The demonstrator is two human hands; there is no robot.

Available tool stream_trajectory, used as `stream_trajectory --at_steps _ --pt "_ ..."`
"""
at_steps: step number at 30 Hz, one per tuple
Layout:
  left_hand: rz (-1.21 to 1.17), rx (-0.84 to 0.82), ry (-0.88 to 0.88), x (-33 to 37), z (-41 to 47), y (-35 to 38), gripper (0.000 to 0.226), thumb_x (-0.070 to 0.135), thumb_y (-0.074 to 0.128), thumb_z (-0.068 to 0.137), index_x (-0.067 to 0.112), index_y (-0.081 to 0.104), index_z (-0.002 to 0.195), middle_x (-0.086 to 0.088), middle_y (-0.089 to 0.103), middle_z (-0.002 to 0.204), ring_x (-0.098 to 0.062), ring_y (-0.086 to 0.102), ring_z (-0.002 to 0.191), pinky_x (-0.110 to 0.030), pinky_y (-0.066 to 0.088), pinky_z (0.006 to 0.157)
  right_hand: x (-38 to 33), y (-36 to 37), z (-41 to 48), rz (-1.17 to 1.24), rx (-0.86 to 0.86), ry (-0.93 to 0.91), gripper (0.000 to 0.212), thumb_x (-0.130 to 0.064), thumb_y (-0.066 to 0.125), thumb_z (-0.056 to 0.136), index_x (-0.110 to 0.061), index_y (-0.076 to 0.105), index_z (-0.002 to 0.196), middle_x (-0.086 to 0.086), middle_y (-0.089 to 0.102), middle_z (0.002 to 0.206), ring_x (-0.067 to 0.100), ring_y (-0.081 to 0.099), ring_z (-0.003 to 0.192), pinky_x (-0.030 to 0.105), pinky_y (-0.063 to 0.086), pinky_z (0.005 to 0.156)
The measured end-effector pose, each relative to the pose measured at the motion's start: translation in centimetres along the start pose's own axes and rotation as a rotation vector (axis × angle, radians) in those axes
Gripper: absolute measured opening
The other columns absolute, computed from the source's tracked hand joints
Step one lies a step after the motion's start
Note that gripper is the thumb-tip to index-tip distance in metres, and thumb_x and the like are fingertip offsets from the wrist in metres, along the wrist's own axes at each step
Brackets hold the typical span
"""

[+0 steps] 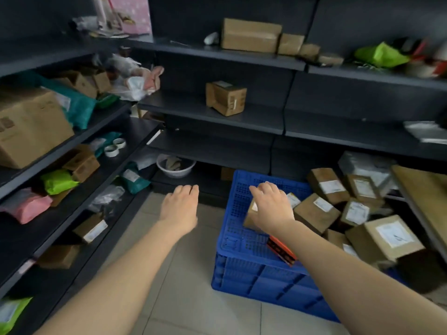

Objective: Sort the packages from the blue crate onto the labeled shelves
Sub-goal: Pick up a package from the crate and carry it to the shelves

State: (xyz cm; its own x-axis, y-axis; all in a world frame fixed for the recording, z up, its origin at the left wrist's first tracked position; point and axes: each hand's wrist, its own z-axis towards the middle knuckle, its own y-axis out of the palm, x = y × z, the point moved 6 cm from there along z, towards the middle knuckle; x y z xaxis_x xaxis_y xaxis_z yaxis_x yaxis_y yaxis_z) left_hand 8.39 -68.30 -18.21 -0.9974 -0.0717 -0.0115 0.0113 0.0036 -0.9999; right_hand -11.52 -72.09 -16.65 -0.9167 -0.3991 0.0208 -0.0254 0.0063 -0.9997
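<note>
A blue crate stands on the tiled floor at the lower right, holding several brown cardboard packages with white labels and a small orange and black box. My right hand reaches into the crate and lies on top of a small brown package, fingers curved over it. My left hand hovers over the floor left of the crate, fingers relaxed and holding nothing. Dark shelves run along the back and left walls.
One brown box sits on the middle back shelf and a row of boxes on the top one. The left shelves carry boxes, green, pink and teal bags and tape rolls. A white bowl sits on the lowest back shelf. A wooden board leans at right.
</note>
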Motion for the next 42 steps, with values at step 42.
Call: stream_trajectory --at_steps 42 --pt "-0.145 -0.598 0.343 43.6 34.6 29.7 0.067 0.038 0.061 0.09 0.013 0.03 0.144 -0.007 0.043 0.14 -0.026 0.04 0.128 -0.041 0.041 0.1 43.4 32.1 10.3 0.309 -0.551 0.642 0.048 -0.056 0.042 0.093 -0.022 0.044 0.127 0.005 0.056 0.129 0.026 0.043 0.125 0.041 0.034 0.1"
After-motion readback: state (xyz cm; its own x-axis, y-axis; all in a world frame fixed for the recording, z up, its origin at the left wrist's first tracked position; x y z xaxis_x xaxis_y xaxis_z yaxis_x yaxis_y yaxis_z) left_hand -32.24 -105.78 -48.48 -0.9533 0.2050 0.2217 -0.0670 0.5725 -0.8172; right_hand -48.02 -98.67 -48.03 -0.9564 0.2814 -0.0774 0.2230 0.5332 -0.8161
